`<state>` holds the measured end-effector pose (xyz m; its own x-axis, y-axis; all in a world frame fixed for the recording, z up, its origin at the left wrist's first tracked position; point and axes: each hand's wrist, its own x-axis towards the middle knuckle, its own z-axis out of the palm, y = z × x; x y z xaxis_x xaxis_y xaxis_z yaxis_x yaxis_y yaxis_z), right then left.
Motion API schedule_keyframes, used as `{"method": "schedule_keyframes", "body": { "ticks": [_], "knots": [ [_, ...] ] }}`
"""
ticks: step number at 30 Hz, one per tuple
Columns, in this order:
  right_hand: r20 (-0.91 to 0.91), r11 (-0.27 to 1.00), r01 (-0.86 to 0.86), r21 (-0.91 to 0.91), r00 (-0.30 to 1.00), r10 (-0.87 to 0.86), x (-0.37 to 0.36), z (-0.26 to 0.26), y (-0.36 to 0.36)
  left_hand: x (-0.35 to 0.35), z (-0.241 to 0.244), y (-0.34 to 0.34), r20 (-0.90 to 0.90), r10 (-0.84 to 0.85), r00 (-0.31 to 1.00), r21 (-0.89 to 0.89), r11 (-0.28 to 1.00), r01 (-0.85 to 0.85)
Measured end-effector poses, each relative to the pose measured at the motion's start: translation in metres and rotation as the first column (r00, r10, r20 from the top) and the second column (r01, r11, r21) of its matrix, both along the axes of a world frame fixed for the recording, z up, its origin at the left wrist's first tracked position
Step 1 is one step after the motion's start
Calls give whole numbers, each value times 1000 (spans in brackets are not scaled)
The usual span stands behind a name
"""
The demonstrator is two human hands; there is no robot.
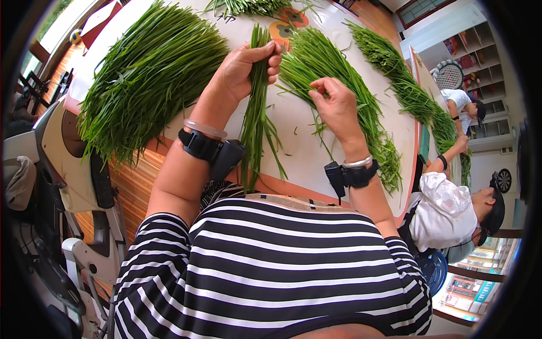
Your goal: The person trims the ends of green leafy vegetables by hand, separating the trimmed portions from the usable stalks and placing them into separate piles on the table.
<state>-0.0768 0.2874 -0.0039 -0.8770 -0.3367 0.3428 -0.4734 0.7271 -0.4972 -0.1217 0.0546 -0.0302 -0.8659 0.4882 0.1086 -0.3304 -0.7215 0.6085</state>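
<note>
My left hand is closed round an upright bunch of long green leaves, likely garlic chives, whose loose tips hang down over the table's near edge. To its right, my right hand has its thumb and fingertips close together beside a thin leaf; whether they pinch it is unclear. Behind and right of that hand lies a pile of the same greens, stem ends away from me. A much larger heap of greens covers the table's left side. The pale table has scattered leaf scraps on it.
More greens lie at the far edge, and a long row of them runs along the right. Two people in white tops work at the right. Folded exercise equipment stands at the left beside the table. A blue stool is lower right.
</note>
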Motion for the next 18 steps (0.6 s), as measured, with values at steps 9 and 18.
{"method": "schedule_keyframes", "body": {
  "ticks": [9,18],
  "knots": [
    [-74,988,140,-66,987,-144,-19,-22,2,3,3,6,78,129,989,-183,977,-113],
    [-180,986,131,105,978,-110,-13,-23,-3,3,2,10,47,192,980,-281,944,-172]
  ]
}}
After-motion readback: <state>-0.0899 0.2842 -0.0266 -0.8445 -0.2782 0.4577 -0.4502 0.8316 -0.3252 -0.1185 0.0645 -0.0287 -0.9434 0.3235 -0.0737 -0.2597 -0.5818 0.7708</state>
